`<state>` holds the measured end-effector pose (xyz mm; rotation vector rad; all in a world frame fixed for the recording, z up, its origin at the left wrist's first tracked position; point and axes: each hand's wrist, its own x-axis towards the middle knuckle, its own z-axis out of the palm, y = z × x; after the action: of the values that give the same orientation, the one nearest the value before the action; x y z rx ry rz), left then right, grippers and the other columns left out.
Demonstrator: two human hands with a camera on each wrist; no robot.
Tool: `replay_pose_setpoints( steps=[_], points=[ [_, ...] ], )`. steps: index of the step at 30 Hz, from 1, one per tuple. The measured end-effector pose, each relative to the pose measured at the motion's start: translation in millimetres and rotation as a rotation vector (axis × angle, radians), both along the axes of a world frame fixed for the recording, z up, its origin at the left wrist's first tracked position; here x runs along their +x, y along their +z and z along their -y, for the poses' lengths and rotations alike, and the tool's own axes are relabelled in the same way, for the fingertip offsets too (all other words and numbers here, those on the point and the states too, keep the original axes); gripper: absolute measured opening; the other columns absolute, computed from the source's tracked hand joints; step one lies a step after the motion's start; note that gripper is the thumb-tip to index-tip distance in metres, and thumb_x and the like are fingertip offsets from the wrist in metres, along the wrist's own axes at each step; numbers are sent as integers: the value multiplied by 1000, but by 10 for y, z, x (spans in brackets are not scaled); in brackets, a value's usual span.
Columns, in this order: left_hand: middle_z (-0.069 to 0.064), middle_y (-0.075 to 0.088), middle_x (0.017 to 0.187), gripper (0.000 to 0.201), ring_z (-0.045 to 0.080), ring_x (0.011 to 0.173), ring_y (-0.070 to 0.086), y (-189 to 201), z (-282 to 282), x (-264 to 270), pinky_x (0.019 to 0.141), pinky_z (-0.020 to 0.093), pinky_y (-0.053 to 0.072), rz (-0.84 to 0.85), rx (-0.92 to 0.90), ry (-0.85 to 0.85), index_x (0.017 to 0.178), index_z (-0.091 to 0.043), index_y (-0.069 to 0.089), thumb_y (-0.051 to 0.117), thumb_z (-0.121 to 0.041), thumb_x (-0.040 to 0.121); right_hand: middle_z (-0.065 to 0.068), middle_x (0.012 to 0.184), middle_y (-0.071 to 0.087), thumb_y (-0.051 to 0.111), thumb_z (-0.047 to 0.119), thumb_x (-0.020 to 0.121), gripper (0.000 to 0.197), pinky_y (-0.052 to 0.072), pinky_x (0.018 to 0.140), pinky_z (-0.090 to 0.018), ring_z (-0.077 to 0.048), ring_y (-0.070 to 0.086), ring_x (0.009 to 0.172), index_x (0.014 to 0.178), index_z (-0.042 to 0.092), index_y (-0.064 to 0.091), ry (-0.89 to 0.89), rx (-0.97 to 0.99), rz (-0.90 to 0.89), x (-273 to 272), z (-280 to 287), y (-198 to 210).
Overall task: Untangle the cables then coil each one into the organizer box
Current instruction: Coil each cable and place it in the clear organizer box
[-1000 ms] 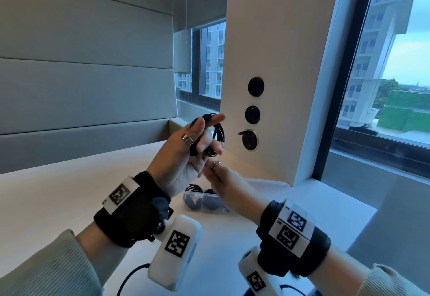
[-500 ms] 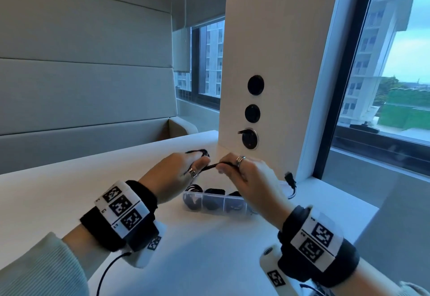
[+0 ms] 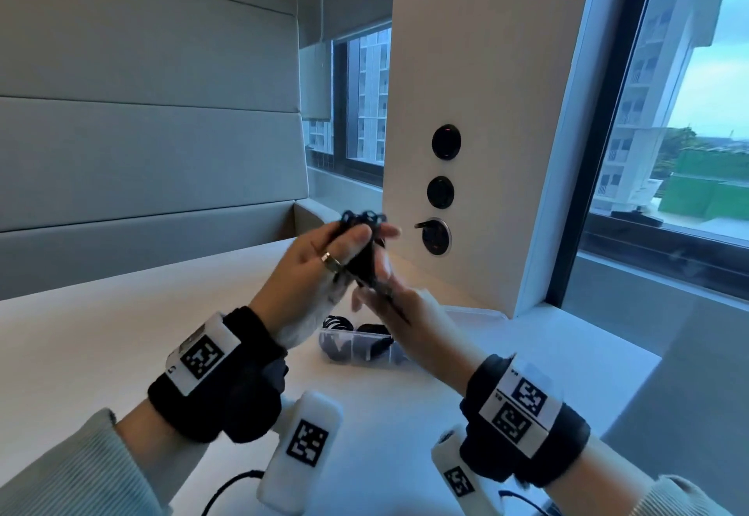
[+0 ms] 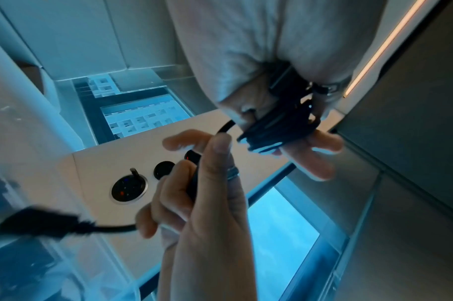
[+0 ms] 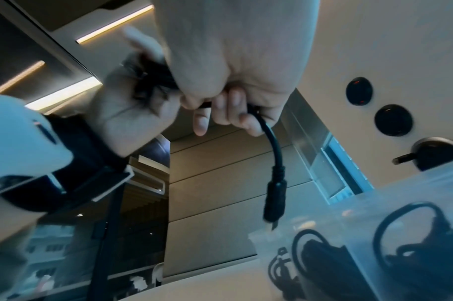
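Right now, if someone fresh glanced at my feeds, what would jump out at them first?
The two hands raised over the white table: the left hand holds a bundle of coiled black cable, and the right hand just below grips the loose end, whose plug dangles free. Beneath them sits the clear organizer box with dark coils already inside. Behind, three round black wall fittings stack on the white pillar.
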<state>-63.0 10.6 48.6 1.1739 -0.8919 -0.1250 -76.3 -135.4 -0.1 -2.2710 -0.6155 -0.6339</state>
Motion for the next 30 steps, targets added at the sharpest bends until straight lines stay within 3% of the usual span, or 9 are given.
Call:
replay_pose_setpoints(
  steps=[3, 6, 8, 11, 14, 16, 21, 25, 30],
  points=[
    [1, 73, 77, 19, 22, 89, 70, 17, 10, 98, 69, 21, 47, -18, -122, 172, 103, -11, 61, 44, -15, 95, 21, 65, 49, 43, 25, 98, 26, 35, 57, -9, 9, 50, 56, 93, 8, 61, 47, -23, -12, -59, -51, -22],
    [-1, 74, 85, 20, 13, 95, 67, 3, -82, 248, 81, 18, 46, 235, 70, 426, 100, -18, 63, 45, -22, 92, 17, 62, 47, 43, 28, 97, 26, 34, 53, -14, 3, 47, 52, 90, 8, 57, 57, -56, -4, -123, -49, -46],
    [-6, 71, 79, 19, -3, 81, 62, -53, -147, 306, 77, 13, 42, 493, 362, 559, 95, -20, 64, 47, -29, 91, 10, 62, 51, 43, 30, 95, 26, 40, 56, -25, -7, 47, 54, 85, 10, 56, 54, -29, 69, -130, -12, -19],
    [-5, 63, 63, 29, -1, 61, 57, -147, -157, 279, 61, 9, 37, 650, 682, 600, 88, -8, 59, 46, -33, 94, 15, 61, 49, 45, 38, 92, 27, 45, 56, -34, -11, 47, 56, 81, 18, 58, -35, -21, 216, -106, 100, 34],
    [5, 57, 55, 47, 10, 49, 50, -182, -188, 243, 56, 16, 38, 356, 679, 236, 81, -6, 55, 41, -49, 92, 11, 70, 57, 50, 41, 88, 27, 48, 56, -36, -12, 53, 62, 80, 18, 63, -104, -10, 349, -107, 205, 55],
    [16, 46, 61, 46, 19, 49, 45, -211, -195, 208, 49, 22, 40, 133, 588, -14, 82, 1, 56, 58, -45, 84, 11, 71, 55, 55, 38, 87, 26, 46, 57, -28, -7, 50, 63, 79, 15, 65, -77, 61, 383, -95, 253, 81],
    [1, 36, 50, 26, 10, 45, 42, -281, -136, 73, 44, 15, 33, -154, 408, -276, 62, -17, 64, 82, -36, 60, 15, 68, 54, 54, 32, 90, 17, 42, 62, -14, 0, 50, 64, 76, 23, 57, 93, 300, 70, 14, 192, 56],
    [-11, 33, 44, 34, 3, 35, 35, -348, -130, 271, 56, 27, 16, -300, 231, -254, 64, -19, 64, 83, -47, 57, -3, 74, 56, 41, 24, 98, 20, 55, 53, -27, -7, 58, 60, 93, 11, 55, 328, 772, -471, 29, 15, 29],
    [-2, 45, 49, 28, 10, 44, 50, -419, -195, 446, 49, 17, 45, -386, 168, -115, 77, -5, 67, 72, -30, 67, 3, 66, 62, 39, 25, 99, 23, 46, 42, -23, -10, 59, 56, 92, 12, 57, 225, 845, -468, 189, -114, -45]
  ],
)
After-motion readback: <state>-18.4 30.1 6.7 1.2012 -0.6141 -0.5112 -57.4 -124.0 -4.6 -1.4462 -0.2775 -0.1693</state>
